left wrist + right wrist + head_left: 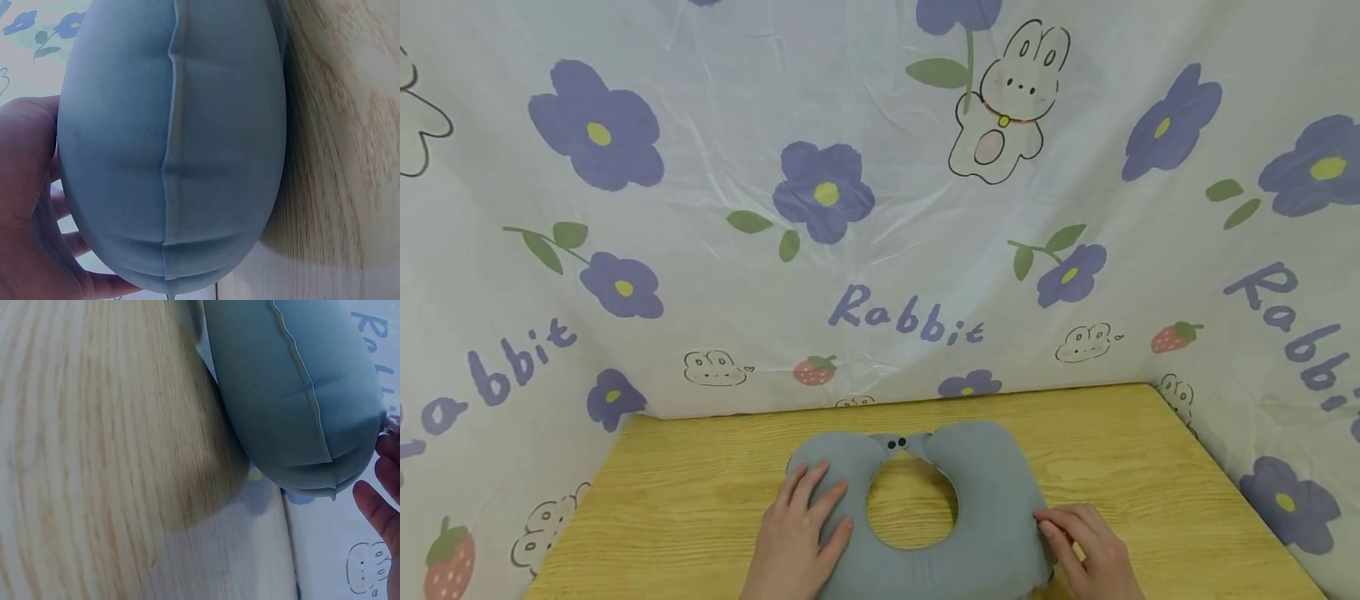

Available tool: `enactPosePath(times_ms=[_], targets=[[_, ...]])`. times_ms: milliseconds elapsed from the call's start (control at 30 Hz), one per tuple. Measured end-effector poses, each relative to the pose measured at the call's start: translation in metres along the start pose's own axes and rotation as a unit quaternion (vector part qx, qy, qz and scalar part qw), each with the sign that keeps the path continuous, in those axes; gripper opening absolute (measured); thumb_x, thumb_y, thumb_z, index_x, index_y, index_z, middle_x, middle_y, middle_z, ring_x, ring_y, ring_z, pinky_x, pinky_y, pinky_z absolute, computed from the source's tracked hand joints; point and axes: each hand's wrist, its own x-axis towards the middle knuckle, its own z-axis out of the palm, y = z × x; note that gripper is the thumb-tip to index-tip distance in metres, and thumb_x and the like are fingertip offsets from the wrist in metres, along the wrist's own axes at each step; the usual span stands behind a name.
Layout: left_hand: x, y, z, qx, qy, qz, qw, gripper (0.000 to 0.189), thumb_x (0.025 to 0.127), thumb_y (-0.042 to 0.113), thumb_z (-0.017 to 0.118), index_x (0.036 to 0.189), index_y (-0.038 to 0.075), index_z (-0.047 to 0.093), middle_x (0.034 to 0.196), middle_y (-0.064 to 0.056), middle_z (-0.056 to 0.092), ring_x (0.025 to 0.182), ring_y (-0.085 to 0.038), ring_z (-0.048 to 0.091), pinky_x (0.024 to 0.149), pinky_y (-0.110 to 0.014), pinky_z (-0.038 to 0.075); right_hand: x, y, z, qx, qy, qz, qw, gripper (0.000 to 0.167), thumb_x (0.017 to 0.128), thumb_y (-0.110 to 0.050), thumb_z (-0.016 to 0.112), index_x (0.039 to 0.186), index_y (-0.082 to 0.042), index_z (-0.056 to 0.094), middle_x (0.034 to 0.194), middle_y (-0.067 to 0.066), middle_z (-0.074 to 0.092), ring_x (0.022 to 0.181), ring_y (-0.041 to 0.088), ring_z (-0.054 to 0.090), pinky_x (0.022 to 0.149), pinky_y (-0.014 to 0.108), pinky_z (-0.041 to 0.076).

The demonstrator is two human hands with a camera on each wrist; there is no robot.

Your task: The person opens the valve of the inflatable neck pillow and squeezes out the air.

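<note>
A grey inflatable neck pillow point(1000, 492) lies on the table, its gap at the far side, where two dark snaps point(897, 443) show close together. My left hand point(801, 533) rests on the pillow's left arm with fingers spread. In the left wrist view that hand point(28, 169) lies along the pillow's side, beside the long seam point(172, 125). At the pillow's right edge, my right hand point(1090, 546) pinches a small clear valve point(392, 425). The right wrist view shows only fingertips point(374, 503) of this hand, next to the rounded pillow end.
The pillow sits on a yellow wood-grain table point(700, 483). A white cloth point(715, 308) printed with purple flowers, rabbits and strawberries hangs behind the table and along both sides.
</note>
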Motion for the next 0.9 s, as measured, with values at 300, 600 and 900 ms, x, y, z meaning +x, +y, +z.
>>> enactPosePath(times_ms=[300,600,900], targets=[[-0.001,0.000,0.003,0.007,0.015,0.008,0.9998,0.032,0.095,0.031,0.073,0.122,0.014,0.076,0.141,-0.013,0.058,0.131,-0.046,0.050,0.099,-0.062,0.048,0.003,-0.005,0.001,-0.019,-0.006,0.042,0.9989,0.026,0.085,0.010,0.076,0.097,-0.014,0.077,0.092,-0.007,0.069,0.084,0.008,0.064,0.069,0.011,0.050],[-0.002,0.000,0.005,0.014,0.029,0.013,0.9994,0.032,0.094,0.031,0.074,0.122,0.014,0.076,0.140,-0.013,0.058,0.131,-0.046,0.049,0.097,-0.063,0.049,0.006,-0.009,0.002,-0.025,-0.011,0.070,0.9972,0.019,0.091,0.007,0.072,0.098,-0.011,0.077,0.091,-0.001,0.070,0.084,0.007,0.065,0.070,0.009,0.050],[-0.002,0.000,0.005,0.019,0.027,0.014,0.9994,0.033,0.094,0.031,0.074,0.122,0.013,0.076,0.141,-0.014,0.058,0.132,-0.046,0.049,0.100,-0.062,0.048,0.005,-0.011,0.003,-0.029,-0.014,0.110,0.9935,0.035,0.082,0.018,0.073,0.098,-0.013,0.077,0.095,-0.006,0.071,0.085,0.005,0.066,0.073,0.008,0.049]])
